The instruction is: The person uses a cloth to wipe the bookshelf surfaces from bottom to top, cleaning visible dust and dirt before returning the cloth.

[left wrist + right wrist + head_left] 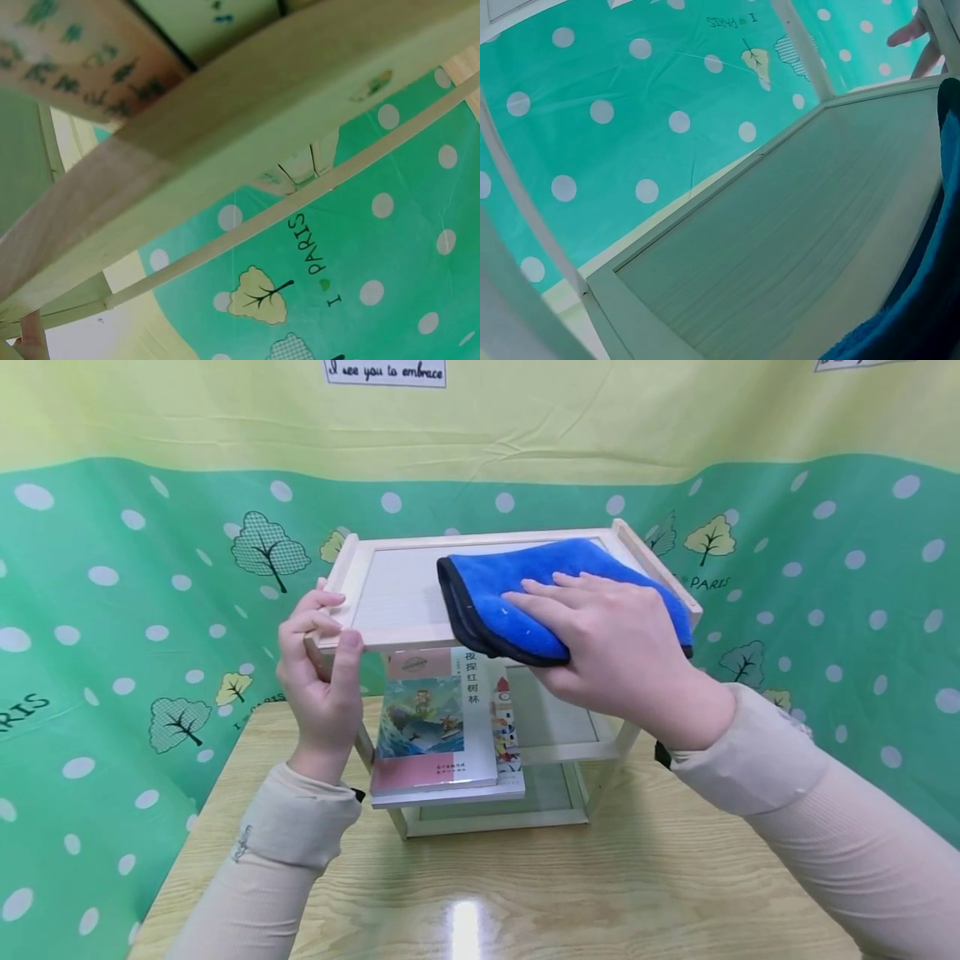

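A small wooden shelf rack (405, 637) with several tiers stands on the table. At its front left corner, my left hand (318, 681) grips the top tier, thumb on the front edge and fingers over the side rail. A folded blue cloth (495, 589) with black edging lies on the right part of the top panel. My right hand (618, 647) presses on it with fingers extended. In the right wrist view, the cloth (922, 289) hangs along the panel edge, and left-hand fingers (911, 34) show at the upper right. The right hand itself is hidden there.
Books (438, 727) lie on the left of the tier below, jutting out over its front edge. The lowest tier (498, 818) sits near the wood-grain table (420, 902). A green and yellow printed curtain (150, 527) surrounds the table's back and sides.
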`<state>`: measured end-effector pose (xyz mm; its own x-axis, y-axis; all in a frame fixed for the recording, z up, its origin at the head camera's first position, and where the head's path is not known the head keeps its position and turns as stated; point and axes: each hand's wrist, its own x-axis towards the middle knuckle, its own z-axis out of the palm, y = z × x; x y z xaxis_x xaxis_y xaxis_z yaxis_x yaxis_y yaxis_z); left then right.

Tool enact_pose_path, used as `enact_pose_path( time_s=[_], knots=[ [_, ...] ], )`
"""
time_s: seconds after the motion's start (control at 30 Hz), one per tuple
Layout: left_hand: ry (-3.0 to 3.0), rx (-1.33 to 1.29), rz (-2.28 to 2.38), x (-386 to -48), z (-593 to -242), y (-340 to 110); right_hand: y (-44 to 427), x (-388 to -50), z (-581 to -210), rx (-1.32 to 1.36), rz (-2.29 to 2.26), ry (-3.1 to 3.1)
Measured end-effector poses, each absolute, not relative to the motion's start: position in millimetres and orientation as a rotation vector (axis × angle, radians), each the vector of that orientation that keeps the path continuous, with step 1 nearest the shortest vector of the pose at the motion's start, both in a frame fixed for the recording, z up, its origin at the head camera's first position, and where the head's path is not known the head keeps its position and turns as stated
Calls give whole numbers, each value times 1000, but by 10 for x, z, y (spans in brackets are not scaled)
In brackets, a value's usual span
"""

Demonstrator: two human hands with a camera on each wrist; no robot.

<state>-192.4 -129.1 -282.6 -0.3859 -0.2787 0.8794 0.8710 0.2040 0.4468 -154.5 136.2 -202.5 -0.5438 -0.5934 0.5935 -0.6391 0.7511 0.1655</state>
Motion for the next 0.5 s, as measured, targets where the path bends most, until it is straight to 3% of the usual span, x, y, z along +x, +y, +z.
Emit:
enact_pose_path(
  time_s=[0.5],
  knots=[
    [-1449, -586, -1406, -1922, -2830, -1283, 1214, -1555, -2002, 933, 95, -2345]
  ],
)
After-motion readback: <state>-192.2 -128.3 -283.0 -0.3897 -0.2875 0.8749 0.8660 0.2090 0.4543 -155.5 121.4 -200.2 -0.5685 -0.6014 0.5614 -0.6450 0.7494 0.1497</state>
